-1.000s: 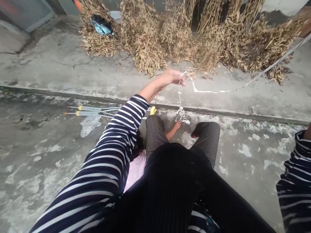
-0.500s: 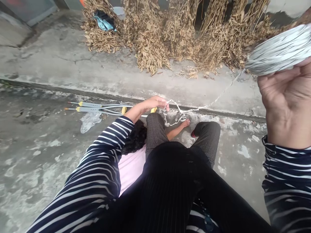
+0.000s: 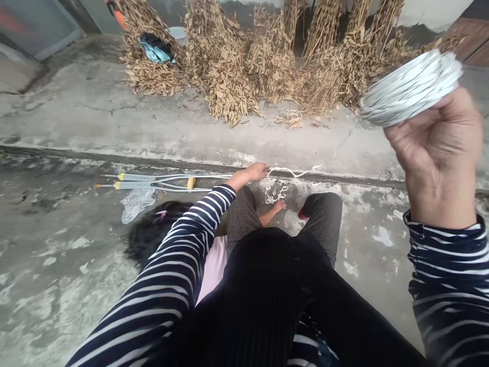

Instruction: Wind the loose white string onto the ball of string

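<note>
Raised at the right, my right hand [image 3: 443, 137] is closed around a thick roll of white twine [image 3: 414, 89] with dark streaks. My left hand [image 3: 256, 172] reaches forward over my left knee, its fingers pinched on a loose white strand [image 3: 296, 175]. That strand wavers to the right and grows too faint to follow towards the roll. More of the twine lies in small tangled loops [image 3: 280, 194] on the concrete below. Another person's hand [image 3: 280, 205] is just under those loops, reaching out from beneath my left leg.
A person in pink with dark hair [image 3: 156, 224] crouches at my left. Crutches [image 3: 164, 182] and a clear plastic bag [image 3: 136, 204] lie on the ground. Dried plant bundles [image 3: 233, 66] lean on the wall beyond a low concrete step [image 3: 153, 127]. A dark and blue cloth [image 3: 156, 48] rests among them.
The roll and my right hand have shifted left in view. My left hand has moved slightly right, and the strand sags more. The other person's head has moved left and their hand slightly back.
</note>
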Demonstrator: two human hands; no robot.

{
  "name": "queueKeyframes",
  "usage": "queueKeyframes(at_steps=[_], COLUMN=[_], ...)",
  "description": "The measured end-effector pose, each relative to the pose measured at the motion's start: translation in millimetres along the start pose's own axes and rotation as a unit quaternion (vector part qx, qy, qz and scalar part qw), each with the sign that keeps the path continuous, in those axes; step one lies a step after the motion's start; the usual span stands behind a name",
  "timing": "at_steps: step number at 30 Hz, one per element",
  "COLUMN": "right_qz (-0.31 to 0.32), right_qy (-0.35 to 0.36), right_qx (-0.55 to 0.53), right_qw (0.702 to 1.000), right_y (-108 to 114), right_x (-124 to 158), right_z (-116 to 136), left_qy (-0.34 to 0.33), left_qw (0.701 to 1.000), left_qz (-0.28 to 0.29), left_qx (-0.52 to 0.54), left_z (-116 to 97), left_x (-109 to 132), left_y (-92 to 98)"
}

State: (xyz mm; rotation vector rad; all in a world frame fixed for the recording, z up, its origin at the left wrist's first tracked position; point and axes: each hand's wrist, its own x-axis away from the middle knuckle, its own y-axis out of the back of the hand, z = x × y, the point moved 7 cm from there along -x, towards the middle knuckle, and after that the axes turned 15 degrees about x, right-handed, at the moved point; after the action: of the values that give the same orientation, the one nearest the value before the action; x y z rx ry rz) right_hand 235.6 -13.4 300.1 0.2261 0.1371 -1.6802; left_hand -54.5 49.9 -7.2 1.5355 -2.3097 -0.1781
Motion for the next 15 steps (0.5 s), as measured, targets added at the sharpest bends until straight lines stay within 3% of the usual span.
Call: queueKeyframes(at_steps=[2, 5, 7, 9, 12, 15], right_qz=[0.014, 0.066, 0.096, 0.115, 0.122, 0.143], right_qy=[-0.013, -0.081, -0.136, -0.172, -0.201, -0.222], right_qx=[-0.081, -0.075, -0.052, -0.036, -0.036, -0.032], right_qw=[0.997, 0.992, 0.985, 0.978, 0.971, 0.964], right_y=[-10, -32, -45, -54, -58, -59], right_x=[6, 16, 23, 27, 29, 32], right_z=[-12, -50, -82, -111, -138, -144], left_qy=[0.001, -0.082, -0.157, -0.187, -0.145, -0.105], left_qw=[0.999, 0.986, 0.947, 0.915, 0.914, 0.927], left_qz=[-0.04, -0.041, -0.004, 0.016, 0.007, -0.042], left_qx=[-0.001, 0.14, 0.282, 0.356, 0.378, 0.357], left_z=[-6, -48, -83, -106, -112, -105], left_x=[-6, -9, -6, -2, 2, 8], left_y=[-11.6, -36.7, -53.3, -66.1, -82.4, -87.7])
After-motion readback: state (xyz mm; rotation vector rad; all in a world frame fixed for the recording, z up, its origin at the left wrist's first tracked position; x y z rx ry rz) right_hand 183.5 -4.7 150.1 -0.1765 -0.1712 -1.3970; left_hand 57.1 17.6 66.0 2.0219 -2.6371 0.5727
